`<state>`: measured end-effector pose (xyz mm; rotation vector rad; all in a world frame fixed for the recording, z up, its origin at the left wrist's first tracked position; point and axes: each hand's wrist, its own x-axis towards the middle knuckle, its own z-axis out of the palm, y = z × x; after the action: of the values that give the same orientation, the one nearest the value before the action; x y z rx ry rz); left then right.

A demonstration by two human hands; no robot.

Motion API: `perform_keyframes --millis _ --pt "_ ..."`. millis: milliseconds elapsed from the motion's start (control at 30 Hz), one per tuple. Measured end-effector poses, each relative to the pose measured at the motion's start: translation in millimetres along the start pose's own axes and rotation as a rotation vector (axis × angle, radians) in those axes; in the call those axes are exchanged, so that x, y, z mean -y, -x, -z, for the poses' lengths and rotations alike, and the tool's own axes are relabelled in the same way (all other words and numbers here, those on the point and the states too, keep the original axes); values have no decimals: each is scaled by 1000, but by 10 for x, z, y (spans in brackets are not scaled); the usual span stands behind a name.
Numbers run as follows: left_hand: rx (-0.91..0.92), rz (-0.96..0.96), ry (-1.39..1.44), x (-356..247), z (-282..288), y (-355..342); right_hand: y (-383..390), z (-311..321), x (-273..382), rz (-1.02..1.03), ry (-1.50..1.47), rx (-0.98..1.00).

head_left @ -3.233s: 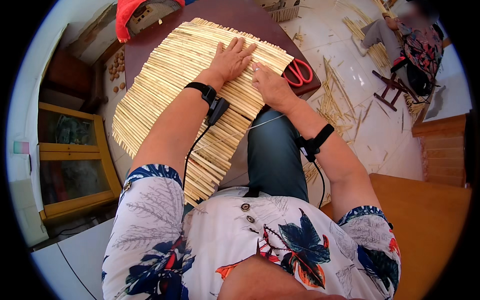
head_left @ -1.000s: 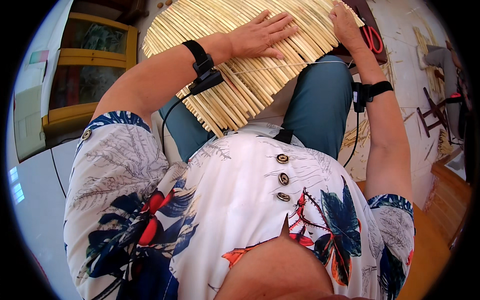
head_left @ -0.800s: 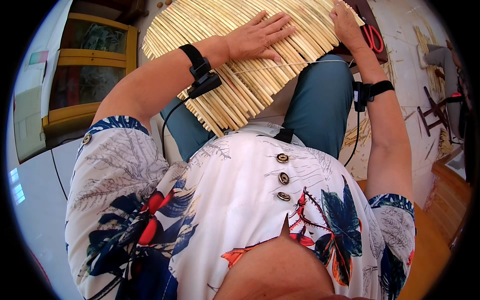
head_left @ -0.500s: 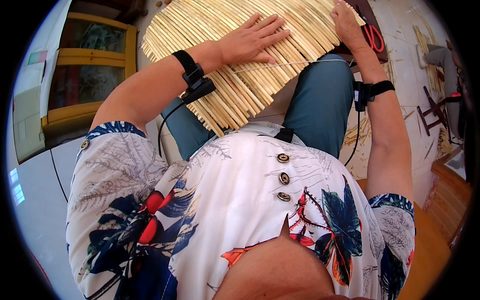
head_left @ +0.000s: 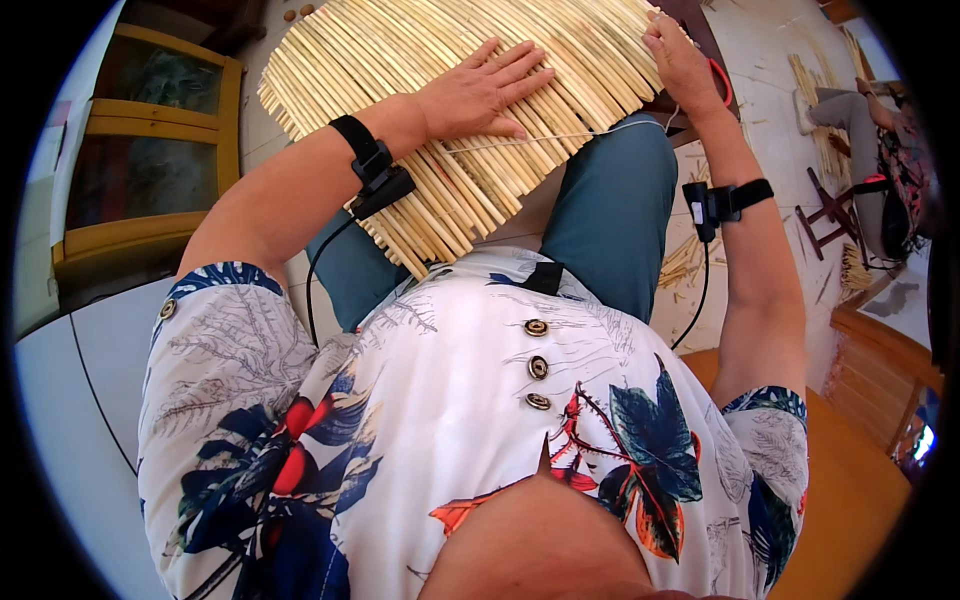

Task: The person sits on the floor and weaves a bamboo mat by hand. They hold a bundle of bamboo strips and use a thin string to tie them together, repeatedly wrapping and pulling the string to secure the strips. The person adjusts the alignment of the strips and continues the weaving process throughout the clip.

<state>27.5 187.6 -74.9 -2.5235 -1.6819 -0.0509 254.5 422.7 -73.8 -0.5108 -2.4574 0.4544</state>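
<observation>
A mat of pale, stiff stalks laid side by side slants across my lap and the dark surface beyond it. My left hand lies flat on top, fingers spread over the stalks. Closed at the mat's right edge is my right hand; its fingertips are partly hidden, so what they pinch cannot be made out. A thin white string crosses the mat's near part from beside my left hand, then loops slackly up toward the right hand. Red-handled scissors show just behind my right hand.
Loose stalks litter the tiled floor on the right. Farther right another person sits, grey trouser leg showing, near a small dark wooden stool. On the left stands a yellow-framed cabinet with glass panes. Black straps with cabled devices circle both my forearms.
The whole view has shifted slightly, so most things sit farther left. The string near my right hand curves more, and that hand covers a slightly different part of the mat's edge. My left hand stays flat.
</observation>
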Motion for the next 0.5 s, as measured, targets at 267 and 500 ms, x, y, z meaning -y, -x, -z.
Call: perform_keyframes --millis 267,500 --pt "-202 -30 192 63 -67 71 223 -482 1441 -80 -420 64" --pt "-159 70 325 60 -65 78 289 -261 1400 -277 -403 -41"
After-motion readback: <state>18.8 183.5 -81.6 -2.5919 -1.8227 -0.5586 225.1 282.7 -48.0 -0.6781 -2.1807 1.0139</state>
